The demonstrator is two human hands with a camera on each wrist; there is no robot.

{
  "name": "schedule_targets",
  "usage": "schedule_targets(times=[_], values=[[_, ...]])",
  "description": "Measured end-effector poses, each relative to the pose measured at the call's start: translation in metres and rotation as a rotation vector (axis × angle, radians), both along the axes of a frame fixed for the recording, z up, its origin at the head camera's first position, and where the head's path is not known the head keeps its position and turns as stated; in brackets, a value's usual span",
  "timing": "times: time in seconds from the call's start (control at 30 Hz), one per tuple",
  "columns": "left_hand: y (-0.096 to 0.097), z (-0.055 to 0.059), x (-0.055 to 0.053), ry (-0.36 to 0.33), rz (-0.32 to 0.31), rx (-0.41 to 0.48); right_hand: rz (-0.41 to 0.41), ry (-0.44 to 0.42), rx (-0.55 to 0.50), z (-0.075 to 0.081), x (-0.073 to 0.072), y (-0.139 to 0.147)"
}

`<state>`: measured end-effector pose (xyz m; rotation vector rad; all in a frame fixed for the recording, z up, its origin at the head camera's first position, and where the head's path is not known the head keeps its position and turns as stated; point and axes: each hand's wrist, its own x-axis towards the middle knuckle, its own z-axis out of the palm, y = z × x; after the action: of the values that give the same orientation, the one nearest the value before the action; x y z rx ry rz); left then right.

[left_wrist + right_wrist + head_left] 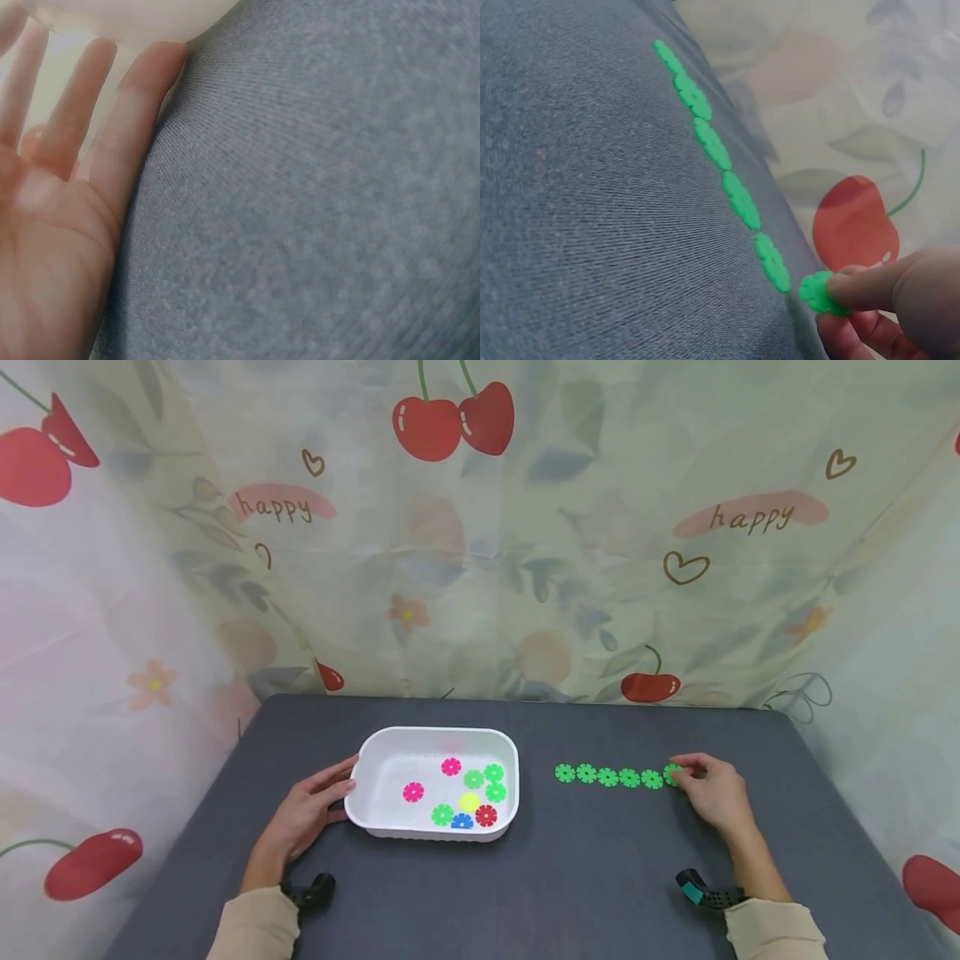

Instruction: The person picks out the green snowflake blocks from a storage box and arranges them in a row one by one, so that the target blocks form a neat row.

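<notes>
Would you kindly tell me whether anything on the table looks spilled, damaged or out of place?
Nothing appears spilled or damaged. The only mild oddity is the row of green discs right of the white tub, which wavers slightly instead of running straight.

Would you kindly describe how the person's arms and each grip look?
The left grip and right grip are ungloved. The arms wear beige sleeves and black wristbands; the right one carries a teal patch.
</notes>
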<state>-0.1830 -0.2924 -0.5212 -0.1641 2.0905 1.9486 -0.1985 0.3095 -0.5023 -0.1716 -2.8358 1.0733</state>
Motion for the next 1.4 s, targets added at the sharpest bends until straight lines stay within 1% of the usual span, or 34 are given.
schedule_targets(times=[0.1, 0.27, 0.33, 0.5, 0.57, 0.63, 0.73, 0.87, 0.93, 1.13, 1.4], values=[[0.0, -0.001, 0.0, 0.003, 0.002, 0.011, 0.024, 0.003, 0.063, 0.0, 0.0, -0.001], [-0.002, -0.004, -0.001, 0.009, -0.003, 0.015, 0.045, -0.012, 0.127, -0.001, -0.002, -0.002], [-0.002, -0.004, -0.001, 0.009, -0.006, 0.013, 0.054, -0.004, 0.153, -0.002, -0.004, -0.001], [-0.003, -0.002, -0.001, 0.008, -0.002, 0.006, 0.077, 0.078, 0.228, -0.005, -0.007, -0.003], [-0.003, -0.002, -0.001, 0.007, 0.0, 0.002, 0.075, 0.115, 0.258, -0.005, -0.007, -0.004], [-0.002, -0.001, -0.001, 0.006, -0.002, -0.001, 0.06, 0.134, 0.281, -0.005, -0.006, -0.005], [-0.002, -0.001, -0.001, 0.0, -0.002, 0.001, 0.014, 0.149, 0.303, -0.001, -0.005, -0.009], [-0.002, -0.002, -0.001, -0.006, -0.001, 0.004, -0.042, 0.179, 0.324, 0.008, -0.004, -0.016], [-0.002, -0.002, -0.001, -0.005, -0.003, 0.003, -0.051, 0.195, 0.336, 0.013, -0.005, -0.019], [-0.002, -0.002, -0.001, -0.004, -0.001, 0.008, -0.034, 0.189, 0.369, 0.024, -0.01, -0.026], [-0.002, -0.002, -0.001, -0.009, 0.004, 0.009, -0.002, 0.133, 0.396, 0.038, -0.015, -0.038]])
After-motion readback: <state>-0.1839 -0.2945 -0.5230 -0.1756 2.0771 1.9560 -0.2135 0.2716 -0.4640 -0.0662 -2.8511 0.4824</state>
